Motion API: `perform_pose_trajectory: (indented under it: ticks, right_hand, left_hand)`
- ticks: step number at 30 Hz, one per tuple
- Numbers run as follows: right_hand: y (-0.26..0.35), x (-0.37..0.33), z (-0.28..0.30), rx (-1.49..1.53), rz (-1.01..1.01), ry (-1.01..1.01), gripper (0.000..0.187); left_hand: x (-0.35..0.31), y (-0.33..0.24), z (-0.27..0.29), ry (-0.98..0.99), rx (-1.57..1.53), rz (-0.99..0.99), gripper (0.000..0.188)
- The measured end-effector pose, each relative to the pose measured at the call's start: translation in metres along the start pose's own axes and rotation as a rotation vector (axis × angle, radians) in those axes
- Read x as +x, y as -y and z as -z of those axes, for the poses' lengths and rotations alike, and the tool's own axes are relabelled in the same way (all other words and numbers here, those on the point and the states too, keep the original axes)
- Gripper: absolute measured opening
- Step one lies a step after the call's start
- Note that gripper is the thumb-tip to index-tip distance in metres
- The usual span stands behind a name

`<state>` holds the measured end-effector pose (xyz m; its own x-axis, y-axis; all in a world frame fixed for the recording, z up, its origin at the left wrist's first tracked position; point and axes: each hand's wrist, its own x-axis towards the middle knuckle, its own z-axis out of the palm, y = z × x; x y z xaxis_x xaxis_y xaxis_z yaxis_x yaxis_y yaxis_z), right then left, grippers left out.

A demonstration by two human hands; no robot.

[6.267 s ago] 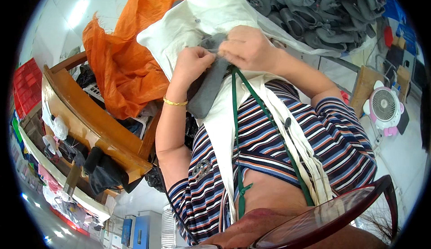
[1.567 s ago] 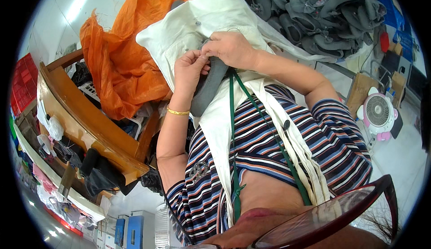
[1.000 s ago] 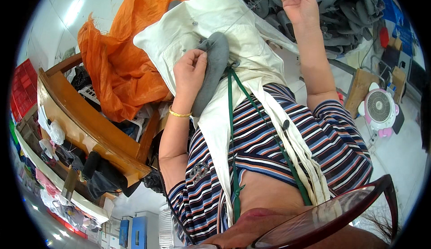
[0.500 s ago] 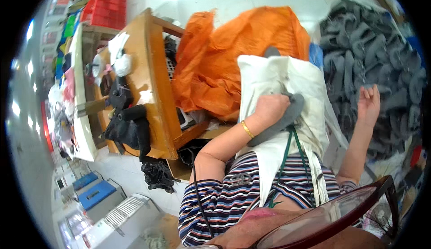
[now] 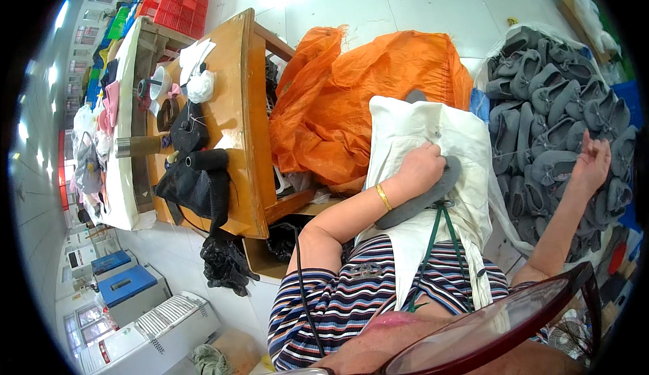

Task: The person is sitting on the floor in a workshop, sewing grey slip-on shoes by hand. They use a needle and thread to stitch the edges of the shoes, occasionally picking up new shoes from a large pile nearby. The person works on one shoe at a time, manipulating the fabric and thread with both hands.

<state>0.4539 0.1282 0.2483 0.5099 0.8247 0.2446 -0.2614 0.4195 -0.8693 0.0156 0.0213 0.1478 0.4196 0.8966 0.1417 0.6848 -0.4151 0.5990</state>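
On my lap, over a white apron (image 5: 466, 203), lies a grey slipper (image 5: 416, 213). My left hand (image 5: 422, 167) is closed round its upper part, with a yellow bangle on the wrist. My right hand (image 5: 592, 162) is raised out to the right, its fingers pinched together over a pile of grey slippers (image 5: 551, 98). A fine pale thread (image 5: 503, 153) runs from near the slipper toward that hand. The fingertips are too small to show whether a needle is there too.
Ahead of me is a crumpled orange sack (image 5: 378, 91). On my left stands a wooden table (image 5: 236, 105) bearing a black bag (image 5: 196, 192) and a white roll. A red crate (image 5: 179, 3) sits beyond it. White cabinets (image 5: 152, 334) stand at lower left.
My right hand has moved outward to the right, farther from the slipper. My left hand keeps its hold on the slipper. The whole view has shifted slightly.
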Motion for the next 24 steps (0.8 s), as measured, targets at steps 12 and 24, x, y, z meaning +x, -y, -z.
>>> perform_pose_trajectory:
  ticks: [12, 24]
  right_hand:
    - [-0.080, -0.165, -0.144, -1.205, 0.336, 1.384, 0.003]
    - [-0.086, -0.194, -0.135, -1.202, 0.171, 1.283, 0.027]
  left_hand:
    - [0.001, 0.040, -0.009, -0.043, -0.454, 0.314, 0.013]
    - [-0.004, 0.059, -0.015, -0.022, -0.710, 0.548, 0.013]
